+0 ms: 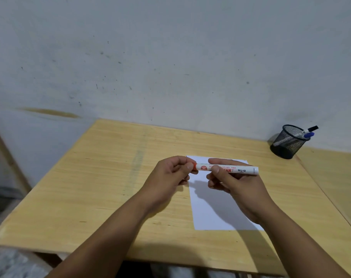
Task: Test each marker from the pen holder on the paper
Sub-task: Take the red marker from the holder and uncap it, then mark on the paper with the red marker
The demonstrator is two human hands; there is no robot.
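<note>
I hold a white marker (242,170) with red lettering level above the white paper (212,213). My right hand (232,185) grips its barrel between thumb and fingers. My left hand (170,175) pinches the red cap (194,166) at the marker's left end. The cap sits against the barrel; whether it is fully on I cannot tell. A black mesh pen holder (286,143) stands at the table's far right, with a black-capped marker (312,129) and a blue-capped marker (308,135) leaning out of it.
The wooden table (110,177) runs up to a grey wall (170,57) behind. Its front edge is near my forearms. A second wooden surface (335,177) adjoins on the right. Floor shows at the left.
</note>
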